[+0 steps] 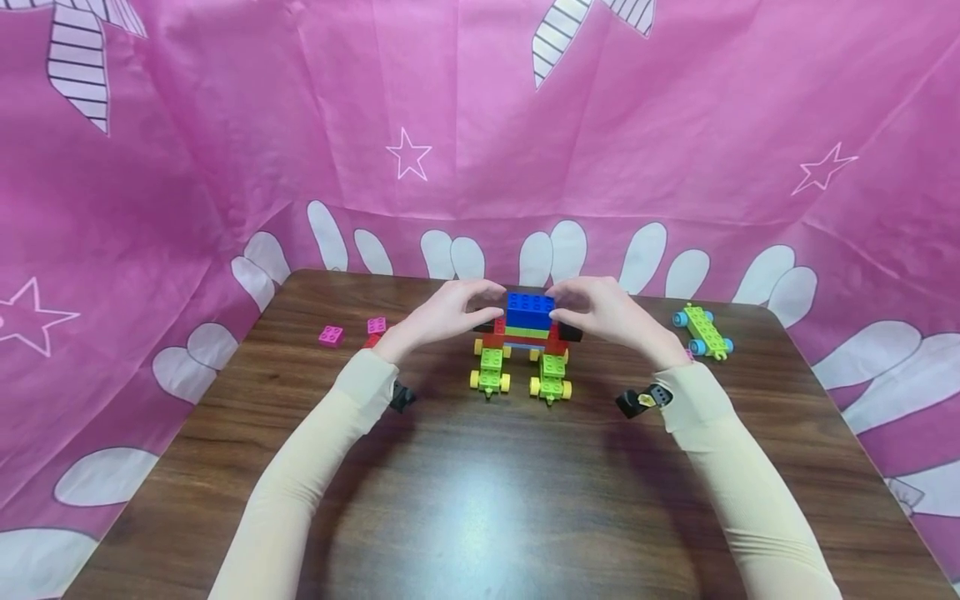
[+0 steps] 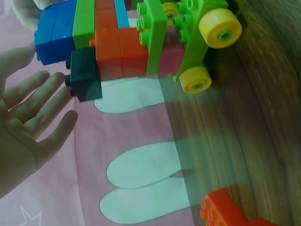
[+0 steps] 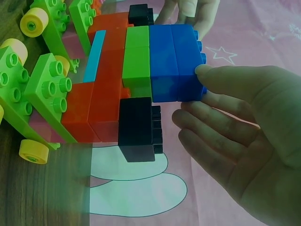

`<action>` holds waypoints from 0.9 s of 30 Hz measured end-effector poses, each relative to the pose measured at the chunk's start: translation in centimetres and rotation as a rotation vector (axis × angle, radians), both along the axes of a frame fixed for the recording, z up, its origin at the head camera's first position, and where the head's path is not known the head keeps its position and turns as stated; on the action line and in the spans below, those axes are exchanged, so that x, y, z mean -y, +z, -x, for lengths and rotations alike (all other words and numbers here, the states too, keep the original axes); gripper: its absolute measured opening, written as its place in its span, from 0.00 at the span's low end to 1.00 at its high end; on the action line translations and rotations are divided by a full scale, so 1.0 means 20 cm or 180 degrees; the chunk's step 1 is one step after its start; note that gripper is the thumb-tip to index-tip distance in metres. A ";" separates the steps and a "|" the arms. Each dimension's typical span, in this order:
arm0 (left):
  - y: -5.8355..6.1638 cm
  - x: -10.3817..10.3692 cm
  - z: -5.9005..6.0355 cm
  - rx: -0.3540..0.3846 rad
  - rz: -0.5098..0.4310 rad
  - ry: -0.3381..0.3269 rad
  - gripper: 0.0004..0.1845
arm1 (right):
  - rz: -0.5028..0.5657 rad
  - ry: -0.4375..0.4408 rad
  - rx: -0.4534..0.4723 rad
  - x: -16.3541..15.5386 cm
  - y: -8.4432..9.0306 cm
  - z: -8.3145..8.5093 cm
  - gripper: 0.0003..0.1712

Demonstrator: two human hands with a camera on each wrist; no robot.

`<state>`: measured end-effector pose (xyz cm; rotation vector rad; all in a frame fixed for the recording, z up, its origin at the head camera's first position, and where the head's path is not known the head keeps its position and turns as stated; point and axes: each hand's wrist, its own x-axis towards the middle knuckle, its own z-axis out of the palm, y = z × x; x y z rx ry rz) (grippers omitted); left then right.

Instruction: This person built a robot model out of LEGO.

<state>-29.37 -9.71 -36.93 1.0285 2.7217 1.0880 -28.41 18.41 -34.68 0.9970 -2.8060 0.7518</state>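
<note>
A toy-brick build stands on the table, with two stacked blue bricks (image 1: 530, 311) on top. Beneath them come green bricks (image 3: 137, 61), red bricks (image 3: 108, 89) and a black brick (image 3: 137, 129) at each side. Two lime wheeled bases (image 1: 491, 369) with yellow wheels carry it. My left hand (image 1: 456, 308) is at the left side of the blue bricks, thumb tip right at their edge, fingers spread loosely. At the right side, my right hand (image 1: 603, 312) has its thumb tip at the top corner of the blue bricks and its other fingers extended behind.
Pink bricks (image 1: 331, 336) and a red brick (image 2: 225, 209) lie left of the build. On the right is a lime wheeled base (image 1: 705, 331) with blue wheels. A pink patterned cloth (image 1: 480, 150) hangs behind the brown table (image 1: 465, 500).
</note>
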 end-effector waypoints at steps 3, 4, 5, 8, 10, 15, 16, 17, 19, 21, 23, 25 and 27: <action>0.00 0.04 0.00 -0.0069 -0.0010 0.0058 0.24 | 0.0000 -0.0003 0.0009 0.00 0.00 0.00 0.19; 0.00 0.05 0.00 -0.0091 -0.0024 0.0067 0.24 | 0.0004 0.0006 0.0014 0.00 0.00 0.00 0.19; 0.00 0.07 0.00 -0.0114 -0.0036 0.0076 0.24 | 0.0005 0.0016 0.0021 0.00 0.00 0.00 0.19; 0.00 0.11 0.01 -0.0171 -0.0059 0.0130 0.23 | -0.0001 0.0027 0.0033 0.00 0.00 0.00 0.19; 0.00 0.14 0.02 -0.0182 -0.0073 0.0175 0.23 | -0.0011 0.0033 0.0040 0.00 0.00 0.01 0.19; -0.01 0.23 0.04 -0.0130 -0.0079 0.0345 0.22 | -0.0027 0.0036 0.0048 0.00 0.00 0.01 0.19; -0.02 0.25 0.05 -0.0114 -0.0075 0.0389 0.22 | -0.0032 0.0040 0.0043 0.00 0.00 0.01 0.19; -0.03 0.27 0.06 -0.0109 -0.0058 0.0432 0.22 | -0.0034 0.0043 0.0039 0.00 0.00 0.01 0.19; -0.05 0.30 0.08 -0.0080 -0.0012 0.0526 0.22 | -0.0032 0.0042 0.0039 0.00 0.00 0.01 0.19; -0.07 0.33 0.09 -0.0055 0.0085 0.0606 0.22 | -0.0033 0.0042 0.0042 0.00 0.00 0.01 0.20; -0.10 0.36 0.11 -0.0028 0.0219 0.0647 0.23 | -0.0031 0.0046 0.0041 0.00 0.00 0.01 0.20; -0.13 0.38 0.13 -0.0012 0.0393 0.0665 0.23 | -0.0025 0.0051 0.0041 0.00 0.00 0.01 0.20; -0.16 0.40 0.15 -0.0007 0.0600 0.0663 0.24 | -0.0024 0.0052 0.0035 0.00 0.00 0.01 0.20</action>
